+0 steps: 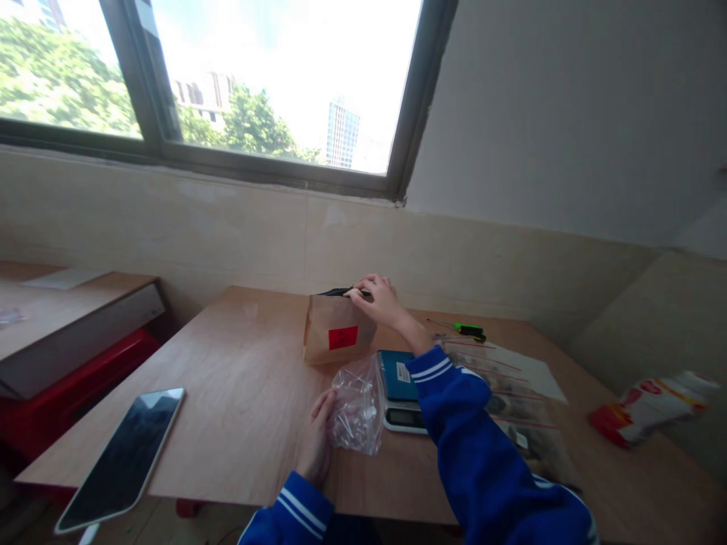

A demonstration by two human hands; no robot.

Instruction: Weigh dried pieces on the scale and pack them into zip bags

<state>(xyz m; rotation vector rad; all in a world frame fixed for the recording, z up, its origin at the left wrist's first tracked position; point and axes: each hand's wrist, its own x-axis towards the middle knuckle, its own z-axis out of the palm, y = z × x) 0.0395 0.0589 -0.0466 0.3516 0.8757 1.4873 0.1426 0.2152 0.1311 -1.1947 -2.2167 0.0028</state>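
Observation:
A brown paper bag with a red label stands upright near the middle of the wooden table. My right hand reaches out to its top edge, fingers pinched on the rim beside something dark that sticks out of the bag. My left hand rests near the table's front edge, fingers against a crumpled clear plastic bag that holds small clear parts. A small digital scale with a blue top sits just right of that plastic bag, under my right forearm.
A tablet lies at the table's front left corner. A green-handled screwdriver and several zip bags on white paper lie to the right. A red-and-white packet sits far right. A second table stands at left.

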